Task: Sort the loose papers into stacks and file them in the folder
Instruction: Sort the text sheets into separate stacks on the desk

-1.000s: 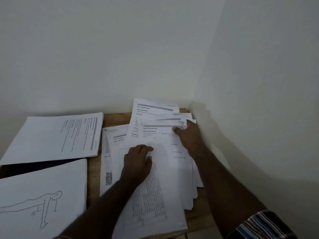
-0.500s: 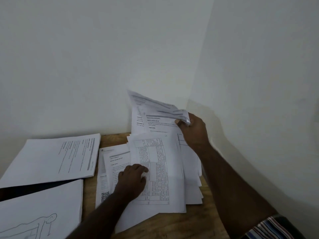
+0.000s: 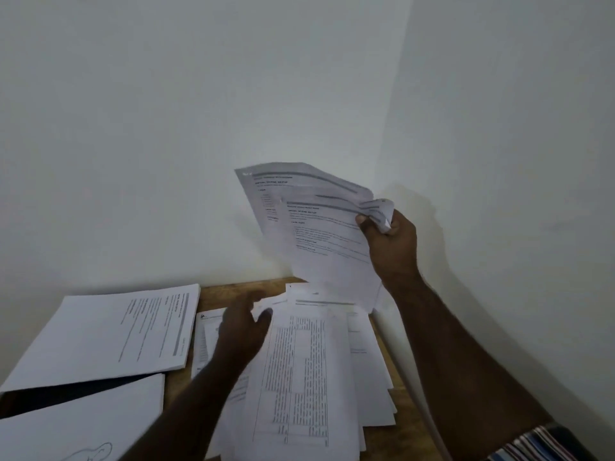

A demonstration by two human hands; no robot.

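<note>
**Papers Lifted Over a Wooden Table**

At the left edge of the brown wooden table [image 3: 404,440] lies a neat stack of white printed pages [image 3: 106,334]. Its text runs sideways. Under its near edge a dark flat thing [image 3: 63,395] peeks out; it may be the folder, but I cannot tell for sure. Closer to the person, at the near left corner, sits a second white stack with a line drawing on top [image 3: 80,427]. Only a bit of the drawing shows.

Next comes the left hand [image 3: 241,331]. It is blurry. It hangs just over the messy pile, with fingers spread and loose, and it holds nothing.

The messy pile of loose white papers [image 3: 332,377] covers the middle of the table and reaches to the right edge. The sheets lie crooked on one another. The top sheet is a page full of small table rows [image 3: 299,371]. To its left, a sheet with a small logo in the corner [image 3: 206,331] sticks out from under it.

Above the far right corner, the right hand [image 3: 391,244] grips a few white printed sheets with grey bars on top [image 3: 312,227]. They are up in the air, in front of the white wall [image 3: 166,128]. The thumb and fingers pinch their upper right corner, which is crumpled. The sheets hang down and fan out a little.

At the bottom right, a striped sleeve [image 3: 539,447] shows.
</note>
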